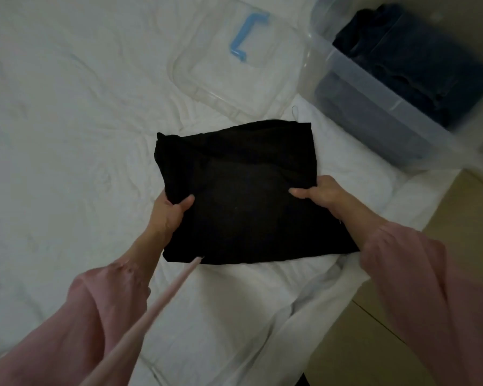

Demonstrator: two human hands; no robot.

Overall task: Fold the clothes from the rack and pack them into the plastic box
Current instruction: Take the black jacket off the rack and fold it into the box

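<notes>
A folded black garment (243, 196) lies as a rough rectangle on the white bedsheet (67, 135). My left hand (170, 211) grips its left edge, thumb on top and fingers under the cloth. My right hand (321, 192) grips its right edge the same way. A clear plastic box (379, 112) stands at the upper right on the bed's corner, holding folded dark blue clothes (418, 59). Both my arms are in pink sleeves.
The box's clear lid (234, 59) with a blue latch (248, 34) lies flat on the bed beyond the garment. A pink drawstring (156, 305) hangs from my clothing over the left forearm. The bed edge and tan floor (457, 213) are at the right.
</notes>
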